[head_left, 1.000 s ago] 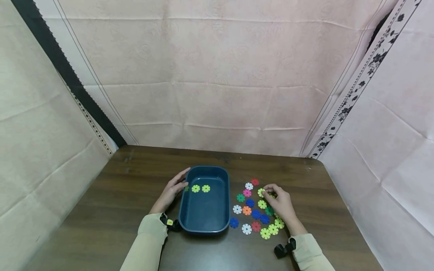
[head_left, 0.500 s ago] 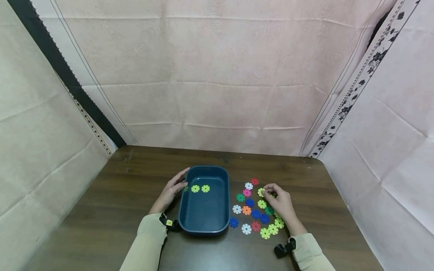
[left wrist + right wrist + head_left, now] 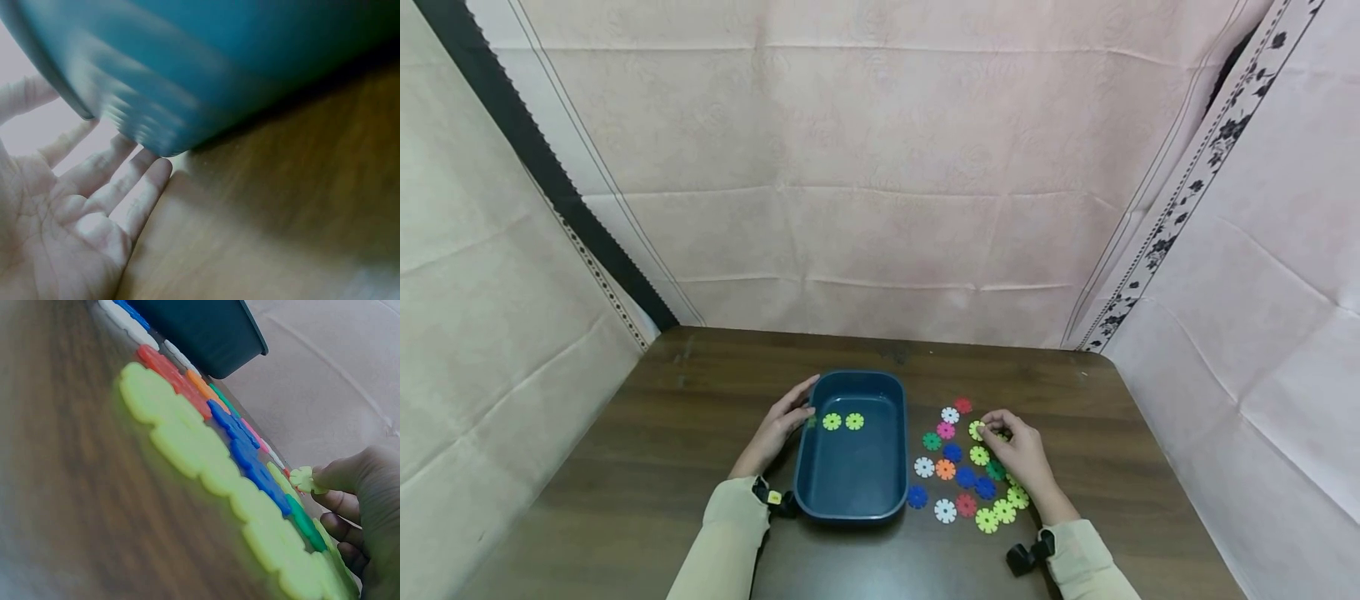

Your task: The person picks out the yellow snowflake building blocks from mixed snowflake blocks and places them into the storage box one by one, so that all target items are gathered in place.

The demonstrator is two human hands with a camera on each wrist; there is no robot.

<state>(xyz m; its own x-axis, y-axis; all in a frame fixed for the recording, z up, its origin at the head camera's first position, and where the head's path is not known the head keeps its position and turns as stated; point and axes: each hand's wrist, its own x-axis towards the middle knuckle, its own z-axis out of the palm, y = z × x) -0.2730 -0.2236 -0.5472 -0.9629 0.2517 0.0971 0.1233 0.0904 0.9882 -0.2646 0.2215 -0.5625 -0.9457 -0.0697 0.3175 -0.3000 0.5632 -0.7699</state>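
My left hand [image 3: 781, 427] rests against the left side of a dark blue rectangular tray [image 3: 850, 487]. In the left wrist view its fingers [image 3: 142, 197] stretch out straight, tips at the tray's outer wall. To the tray's right, my right hand [image 3: 1021, 446] pinches a yellow-green flower-shaped plastic disc [image 3: 302, 479] between thumb and forefinger, held above the other discs. Two yellow-green discs [image 3: 854, 422] lie flat inside the tray near its far half. Beneath and beside the right hand several more yellow-green discs [image 3: 987, 521] lie in a curved row.
Between tray and right hand lie flower discs in other colours, among them a blue disc [image 3: 917, 497], a white disc [image 3: 945, 510], an orange disc [image 3: 945, 469] and a red disc [image 3: 962, 405]. All sit on a brown wooden table [image 3: 625, 483], with pale cloth [image 3: 880, 167] hanging behind it.
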